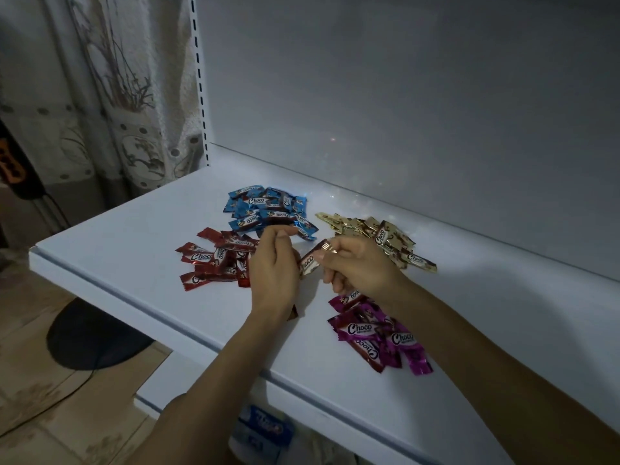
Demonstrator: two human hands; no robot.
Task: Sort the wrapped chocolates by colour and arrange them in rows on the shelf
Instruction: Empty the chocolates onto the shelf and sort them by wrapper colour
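Gold chocolate (311,260) is pinched by right hand (360,271) fingers (330,256), likely destined for the nearby gold pile (385,233); whether the curled left hand (273,270) holds anything cannot be told.

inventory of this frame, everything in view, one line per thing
blue chocolates: one pile, blue, shelf rear left
red chocolates: one pile, red, shelf front left
gold chocolates: one pile, gold, shelf rear right
magenta chocolates: one pile, magenta, shelf front right
held chocolate: one, gold-brown, between the hands
shelf: one, white, under the piles
curtain: one, patterned beige, far left
blue packet: one, blue, below the shelf
dark round base: one, black, floor left
left hand: one, beside red chocolates, fingers curled, hold unclear
right hand: one, pinches the held chocolate's upper end
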